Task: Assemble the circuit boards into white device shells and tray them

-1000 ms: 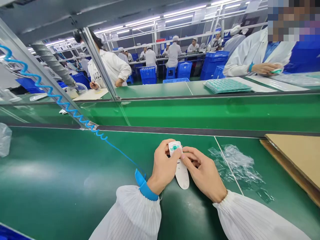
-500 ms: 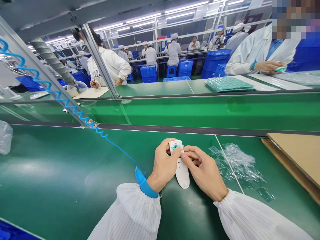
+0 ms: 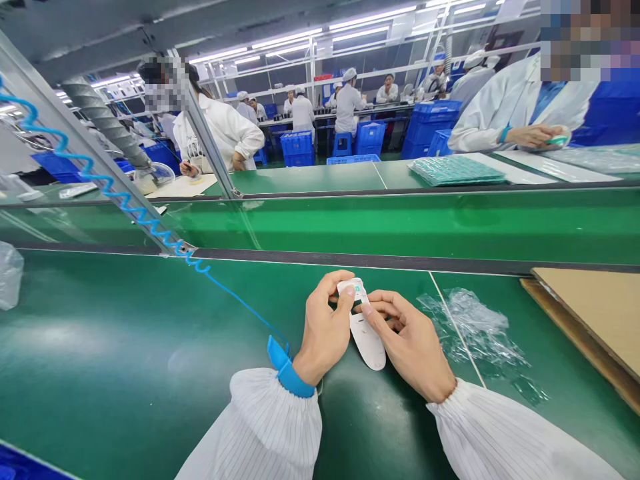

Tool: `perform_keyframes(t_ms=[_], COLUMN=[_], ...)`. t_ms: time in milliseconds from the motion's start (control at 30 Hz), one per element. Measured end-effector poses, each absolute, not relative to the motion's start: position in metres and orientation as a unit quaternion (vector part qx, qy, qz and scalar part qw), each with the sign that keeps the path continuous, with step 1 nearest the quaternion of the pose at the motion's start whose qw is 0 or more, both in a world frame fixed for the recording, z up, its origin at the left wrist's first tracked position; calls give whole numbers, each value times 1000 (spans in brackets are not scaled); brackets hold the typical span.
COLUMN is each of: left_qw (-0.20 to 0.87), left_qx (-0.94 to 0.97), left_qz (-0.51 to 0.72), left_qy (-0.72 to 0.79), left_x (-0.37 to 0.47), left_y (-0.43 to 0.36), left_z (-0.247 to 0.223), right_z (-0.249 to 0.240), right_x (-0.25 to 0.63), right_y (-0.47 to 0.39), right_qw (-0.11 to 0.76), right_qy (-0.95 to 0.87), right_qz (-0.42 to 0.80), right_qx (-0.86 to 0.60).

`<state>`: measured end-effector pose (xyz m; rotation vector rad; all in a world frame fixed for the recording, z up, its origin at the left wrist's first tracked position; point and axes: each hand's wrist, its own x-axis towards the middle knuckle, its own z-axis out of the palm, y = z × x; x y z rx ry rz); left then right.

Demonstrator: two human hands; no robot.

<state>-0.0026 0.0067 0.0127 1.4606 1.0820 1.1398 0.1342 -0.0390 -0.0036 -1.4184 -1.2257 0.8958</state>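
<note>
A long white plastic part (image 3: 369,341) with a rounded lower end is held between both hands above the green work surface. My left hand (image 3: 327,327) pinches its upper end, the thumb lying near a small teal mark. My right hand (image 3: 410,337) grips the right side near the middle, its thumb on the part and its other fingers curled behind. A small dark opening shows between the two thumbs. A blue strap (image 3: 290,373) goes round my left wrist.
Crumpled clear plastic bags (image 3: 475,323) lie right of my right hand, with cardboard (image 3: 595,307) beyond. A blue coiled cord (image 3: 115,190) runs to the wrist strap. Behind the green conveyor belt (image 3: 350,223), a person at right holds a white and teal part.
The white part's lower end has swung slightly right. My left thumb has moved up and left on its upper end, and less of the teal mark shows.
</note>
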Motion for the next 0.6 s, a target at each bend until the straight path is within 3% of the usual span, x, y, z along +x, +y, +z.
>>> perform_keyframes(t_ms=[367,600], left_qw=[280,368], left_qx=[692,650], left_qz=[465,440], left_qy=[476,499], left_x=[-5,-6], left_y=[8,12], left_z=[9,7], right_z=[-5,-7], right_x=[134,135], right_y=[-35,-34], right_qw=[543,540], right_qy=[-487,-484], right_qz=[375,369], right_qx=[-572,-582])
